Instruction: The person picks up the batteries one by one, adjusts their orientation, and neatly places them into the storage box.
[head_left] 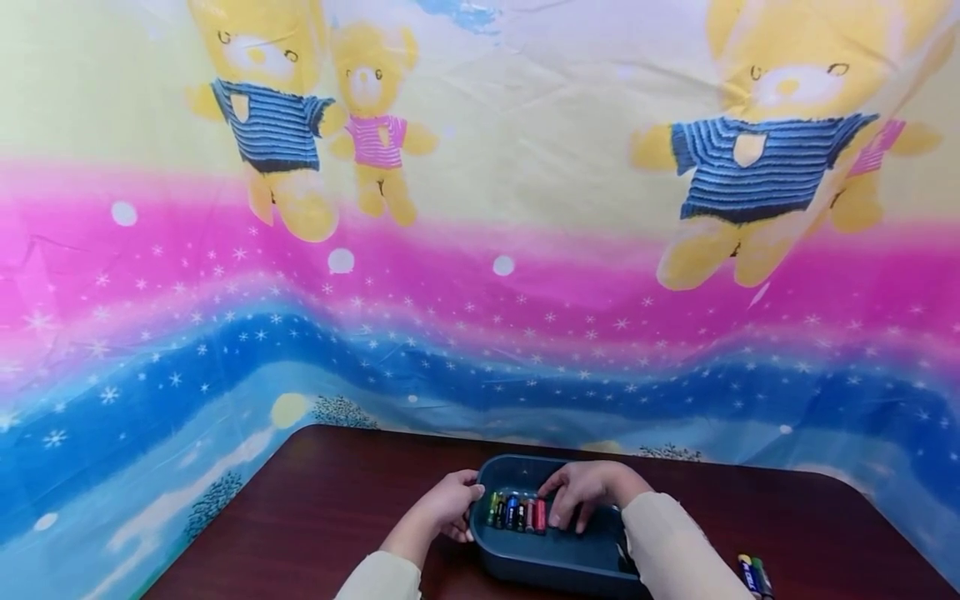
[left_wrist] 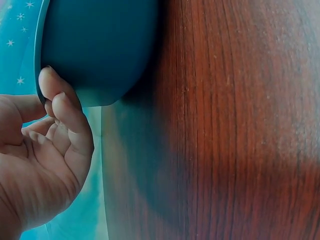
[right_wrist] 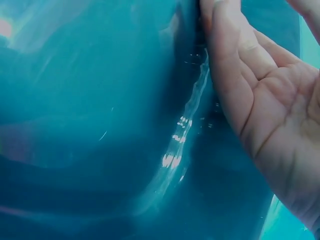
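A dark teal plastic container [head_left: 558,571] stands on the table, with several batteries [head_left: 512,513] lined up side by side in its left half. My left hand [head_left: 450,504] grips the container's left end, thumb on the rim and fingers beneath it. The left wrist view shows the left fingers [left_wrist: 60,97] curled at the rim of the container [left_wrist: 100,45]. Inside the container, my right hand [head_left: 588,487] reaches down, fingertips beside the red battery [head_left: 540,517] at the row's right end. In the right wrist view, the right hand [right_wrist: 265,95] shows mostly extended fingers against the glossy container [right_wrist: 100,140]; their tips are hidden.
Two loose batteries [head_left: 753,575] lie on the dark wooden table [head_left: 360,475], right of the container near my right sleeve [head_left: 675,542]. A printed cloth [head_left: 480,292] with bears and snowflakes hangs behind the table's far edge.
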